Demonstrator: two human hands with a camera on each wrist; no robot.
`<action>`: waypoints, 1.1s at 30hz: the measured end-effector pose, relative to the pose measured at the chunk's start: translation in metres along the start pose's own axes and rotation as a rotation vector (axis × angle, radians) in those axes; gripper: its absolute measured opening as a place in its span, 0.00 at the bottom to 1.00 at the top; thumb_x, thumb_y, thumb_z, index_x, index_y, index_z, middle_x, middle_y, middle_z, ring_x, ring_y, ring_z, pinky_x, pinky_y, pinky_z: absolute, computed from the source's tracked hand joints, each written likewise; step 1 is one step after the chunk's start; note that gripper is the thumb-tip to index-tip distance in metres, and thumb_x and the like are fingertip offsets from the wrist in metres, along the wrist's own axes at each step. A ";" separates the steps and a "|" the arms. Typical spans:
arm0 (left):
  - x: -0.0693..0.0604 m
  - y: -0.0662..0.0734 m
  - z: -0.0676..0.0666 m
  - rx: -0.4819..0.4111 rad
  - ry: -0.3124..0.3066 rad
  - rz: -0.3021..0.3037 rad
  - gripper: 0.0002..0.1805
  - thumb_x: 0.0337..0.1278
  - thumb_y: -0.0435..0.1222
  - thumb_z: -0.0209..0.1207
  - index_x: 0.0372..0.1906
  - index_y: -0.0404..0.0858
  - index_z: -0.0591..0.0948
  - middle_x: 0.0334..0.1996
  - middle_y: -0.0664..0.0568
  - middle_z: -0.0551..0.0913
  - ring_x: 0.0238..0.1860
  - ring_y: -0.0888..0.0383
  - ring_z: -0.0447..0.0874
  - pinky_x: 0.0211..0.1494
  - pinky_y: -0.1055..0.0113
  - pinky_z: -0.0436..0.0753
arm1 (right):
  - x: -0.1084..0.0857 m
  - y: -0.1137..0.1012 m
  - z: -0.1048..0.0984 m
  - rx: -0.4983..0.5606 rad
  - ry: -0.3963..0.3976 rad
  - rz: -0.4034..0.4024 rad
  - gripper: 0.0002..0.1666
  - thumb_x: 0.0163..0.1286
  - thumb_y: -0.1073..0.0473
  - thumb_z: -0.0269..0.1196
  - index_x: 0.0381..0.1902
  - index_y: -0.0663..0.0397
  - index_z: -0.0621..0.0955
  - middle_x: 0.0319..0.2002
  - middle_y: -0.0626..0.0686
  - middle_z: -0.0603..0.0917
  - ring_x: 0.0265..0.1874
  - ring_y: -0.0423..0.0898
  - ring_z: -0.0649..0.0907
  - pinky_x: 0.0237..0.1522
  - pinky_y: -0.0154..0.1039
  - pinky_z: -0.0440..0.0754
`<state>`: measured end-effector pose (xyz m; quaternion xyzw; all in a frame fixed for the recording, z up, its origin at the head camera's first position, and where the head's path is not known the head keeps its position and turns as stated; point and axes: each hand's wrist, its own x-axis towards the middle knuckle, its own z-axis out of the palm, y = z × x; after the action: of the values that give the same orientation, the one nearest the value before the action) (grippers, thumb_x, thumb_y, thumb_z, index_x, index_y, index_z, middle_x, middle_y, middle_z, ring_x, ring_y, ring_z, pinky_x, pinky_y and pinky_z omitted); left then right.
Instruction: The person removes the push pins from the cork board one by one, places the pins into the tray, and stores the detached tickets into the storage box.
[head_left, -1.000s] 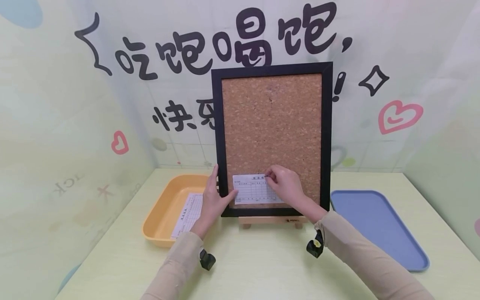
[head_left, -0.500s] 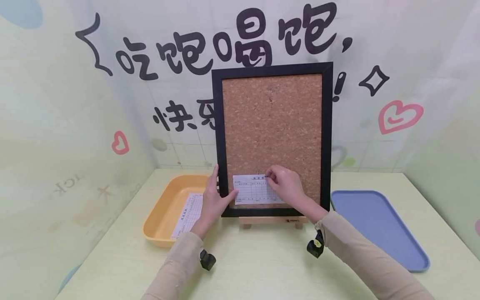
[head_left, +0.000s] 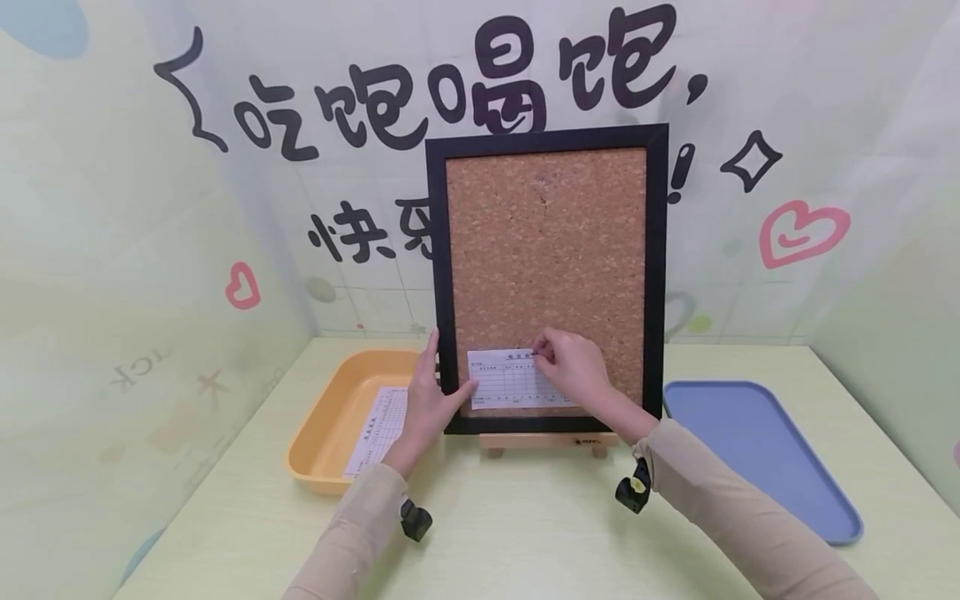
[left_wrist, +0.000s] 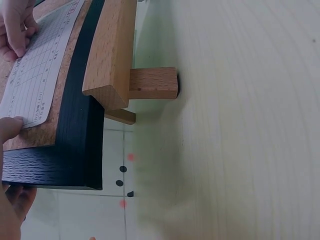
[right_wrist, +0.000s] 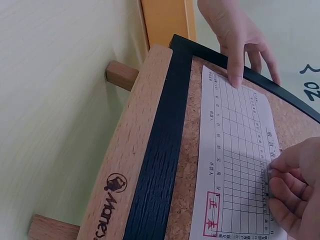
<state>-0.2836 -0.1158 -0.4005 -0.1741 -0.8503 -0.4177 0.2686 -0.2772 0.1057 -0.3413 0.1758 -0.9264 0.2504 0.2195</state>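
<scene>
A cork board point(head_left: 547, 250) in a black frame leans upright in the middle of the head view. On its lower part lies a white printed receipt form point(head_left: 491, 385) with a ruled grid. My left hand point(head_left: 431, 398) grips the frame's left edge, fingers behind it, and its thumb point(left_wrist: 10, 128) presses the form's side edge in the left wrist view. At the form's top edge, my right hand point(head_left: 577, 368) pinches a small dark pin-like thing against the board. The fingertips mostly hide that thing, also in the right wrist view, where the form point(right_wrist: 232, 145) lies flat.
A wooden easel point(head_left: 543, 440) holds the board on the pale table point(head_left: 525, 533). At left stands a yellow tray point(head_left: 322, 429) with more printed forms point(head_left: 377, 427) in it. A blue tray point(head_left: 757, 454) lies at right. Behind hangs a printed cloth backdrop point(head_left: 360, 308).
</scene>
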 end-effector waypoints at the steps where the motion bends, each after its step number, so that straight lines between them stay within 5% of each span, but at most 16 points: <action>1: 0.000 0.000 0.000 -0.001 -0.001 0.004 0.52 0.43 0.38 0.68 0.71 0.46 0.48 0.66 0.44 0.59 0.59 0.47 0.66 0.51 0.56 0.77 | 0.000 0.000 0.000 0.000 0.003 0.002 0.02 0.56 0.64 0.63 0.29 0.56 0.80 0.22 0.49 0.81 0.18 0.39 0.75 0.20 0.31 0.72; 33: 0.000 -0.001 0.003 0.000 0.009 0.017 0.52 0.44 0.37 0.67 0.71 0.48 0.47 0.66 0.45 0.59 0.60 0.48 0.66 0.50 0.57 0.77 | -0.002 0.004 0.000 -0.130 0.018 -0.188 0.04 0.56 0.65 0.65 0.31 0.58 0.82 0.29 0.52 0.83 0.23 0.41 0.80 0.27 0.34 0.80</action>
<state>-0.2849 -0.1144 -0.4030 -0.1794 -0.8476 -0.4164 0.2757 -0.2767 0.1093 -0.3439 0.2450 -0.9181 0.1697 0.2612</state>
